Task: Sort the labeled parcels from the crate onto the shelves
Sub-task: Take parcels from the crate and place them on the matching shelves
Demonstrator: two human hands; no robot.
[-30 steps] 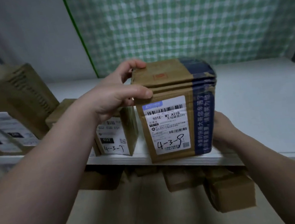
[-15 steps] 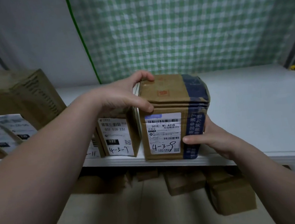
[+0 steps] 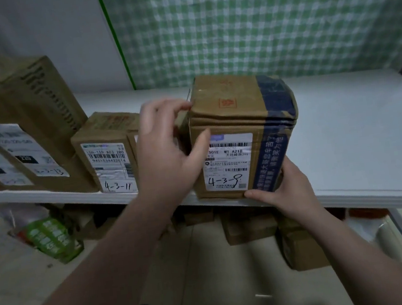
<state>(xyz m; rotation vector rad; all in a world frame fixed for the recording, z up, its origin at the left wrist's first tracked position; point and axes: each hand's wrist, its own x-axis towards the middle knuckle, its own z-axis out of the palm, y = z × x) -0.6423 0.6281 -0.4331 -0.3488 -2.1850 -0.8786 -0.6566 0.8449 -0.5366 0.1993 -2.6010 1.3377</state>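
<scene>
The parcel marked 4-3-9 (image 3: 235, 113) stands upright on the white shelf (image 3: 355, 134), close to the front edge of the shelf. The grip of the right hand (image 3: 287, 192) holds its lower right corner, with the thumb along the bottom edge. The left hand (image 3: 167, 151) is at its upper left corner, fingers loosely curved and thumb in front of the label. I cannot tell if this grip holds. Another parcel, marked 4-3-11 (image 3: 104, 150), stands further left on the shelf.
</scene>
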